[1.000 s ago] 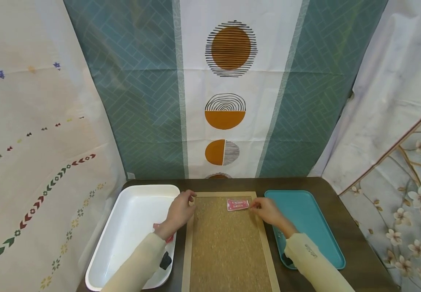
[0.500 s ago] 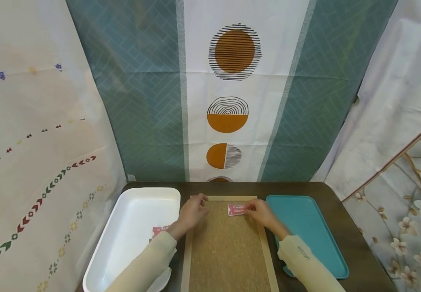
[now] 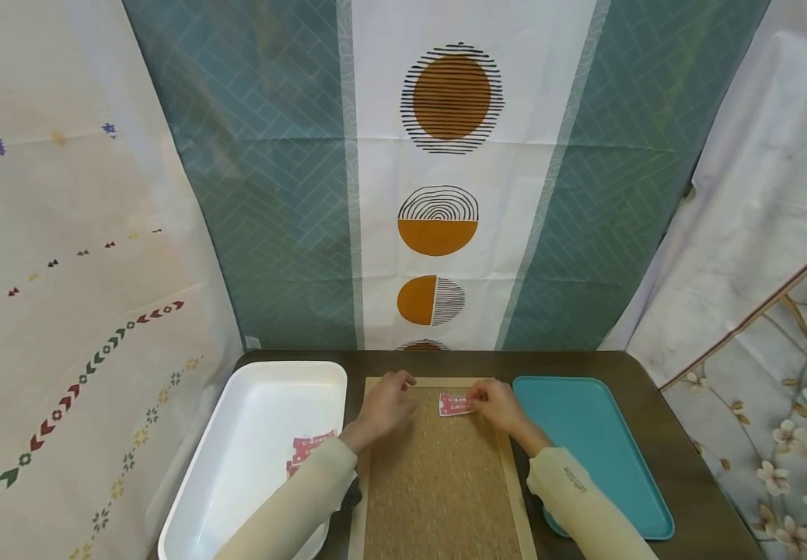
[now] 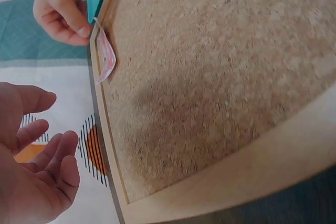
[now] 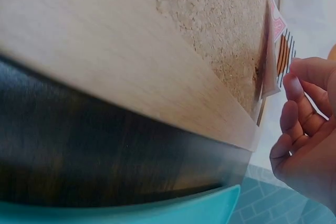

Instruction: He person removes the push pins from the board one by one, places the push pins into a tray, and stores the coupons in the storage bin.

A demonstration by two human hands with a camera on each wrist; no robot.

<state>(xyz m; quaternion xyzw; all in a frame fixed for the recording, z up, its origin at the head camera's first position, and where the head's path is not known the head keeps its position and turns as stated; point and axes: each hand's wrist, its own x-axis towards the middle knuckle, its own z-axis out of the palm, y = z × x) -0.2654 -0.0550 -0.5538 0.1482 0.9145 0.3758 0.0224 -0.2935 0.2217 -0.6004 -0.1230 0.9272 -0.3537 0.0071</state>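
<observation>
A pink-and-white paper coupon (image 3: 451,404) lies near the top of a wood-framed cork board (image 3: 438,482). The left wrist view shows the coupon (image 4: 106,59) curving off the cork. My right hand (image 3: 501,408) is at its right end and covers part of it. In the right wrist view, the thumb and index finger of that hand (image 5: 310,124) are close together beside the coupon (image 5: 278,27). Whether they pinch the paper or something small cannot be made out. My left hand (image 3: 386,408) hovers over the board's upper left, fingers loosely bent, with nothing in them (image 4: 42,161).
A white tray (image 3: 235,467) stands left of the board, with more pink coupons (image 3: 309,447) in it, partly behind my left sleeve. On the right lies a teal tray (image 3: 599,451), partly behind the right sleeve. Curtains hang behind the dark table (image 3: 697,498).
My right hand has shifted left from beside the coupon onto its right end. The left hand has moved right, from the white tray's edge to above the board.
</observation>
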